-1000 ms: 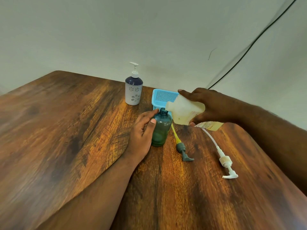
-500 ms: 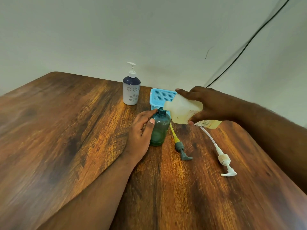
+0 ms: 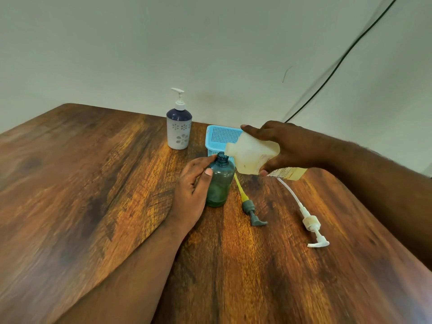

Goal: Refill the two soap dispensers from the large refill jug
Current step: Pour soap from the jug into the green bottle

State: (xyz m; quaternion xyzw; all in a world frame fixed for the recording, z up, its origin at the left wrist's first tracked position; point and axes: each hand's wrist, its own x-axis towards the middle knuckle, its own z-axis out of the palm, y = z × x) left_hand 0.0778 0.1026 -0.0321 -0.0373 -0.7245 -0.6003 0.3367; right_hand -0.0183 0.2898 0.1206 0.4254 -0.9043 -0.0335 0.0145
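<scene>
I am tipping the refill jug (image 3: 253,157) with my right hand (image 3: 289,146), fingers (image 3: 251,130) wrapped closed over its top and thumb beneath, so its mouth is sitting just above and to the right of the open neck of the green dispenser (image 3: 219,181). My left hand (image 3: 192,188) is steadying that dispenser, fingers curled loosely against its left side, thumb resting on the front.

The jug is pale, translucent plastic, likely soft-walled and heavy with liquid, so I judge a grip around its body safest; squeezing could make it gush. The dispenser looks light, nearly empty and easy to tip, with a narrow neck; holding it low on the body should keep it upright. Soap on either would make them slippery.

Both are standing near the middle of the tabletop (image 3: 93,195), toward its far edge. Directly behind them is a blue basket (image 3: 221,135). The white dispenser (image 3: 179,129), pump still on, is standing at the far edge, to the left, well apart. Two removed pumps are lying to the right: a grey pump (image 3: 251,210) with a yellow tube just beside the green dispenser, and a white pump (image 3: 312,226) farther right, its tube running under the jug. Neither is blocking the pour.
</scene>
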